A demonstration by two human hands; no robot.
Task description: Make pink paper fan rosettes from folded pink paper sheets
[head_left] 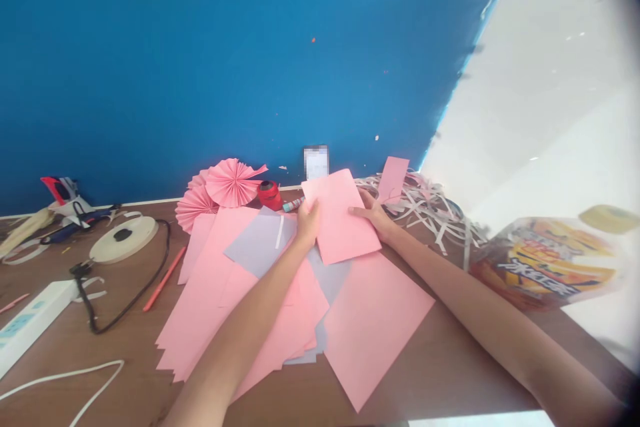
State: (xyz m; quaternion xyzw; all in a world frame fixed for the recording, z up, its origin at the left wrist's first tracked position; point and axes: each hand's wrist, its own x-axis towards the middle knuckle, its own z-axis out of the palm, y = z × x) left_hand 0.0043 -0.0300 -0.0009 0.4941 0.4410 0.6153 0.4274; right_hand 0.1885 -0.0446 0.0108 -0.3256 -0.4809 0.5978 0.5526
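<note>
A pink sheet of paper (pixel 345 223), possibly folded or stacked, is held up over the table between my two hands. My left hand (pixel 307 221) grips its left edge, thumb on the near face. At the right edge, my right hand (pixel 373 212) is closed on it with the fingers partly hidden behind. Below lie a large pink sheet (pixel 375 327), a spread of pink sheets (pixel 200 320) and some grey-lilac paper (pixel 257 240) with a thin white strip on it. Pleated pink paper fans (pixel 234 183) stand behind the sheets, against the blue wall.
Behind the sheets are a red round object (pixel 270 195) and a phone (pixel 316 163). White paper strips (pixel 425 207) pile up at right, near a plastic bag (pixel 555 263). A red pen-like stick (pixel 164 280), a white tape roll (pixel 123 240), a power strip (pixel 33 323) and cords lie left.
</note>
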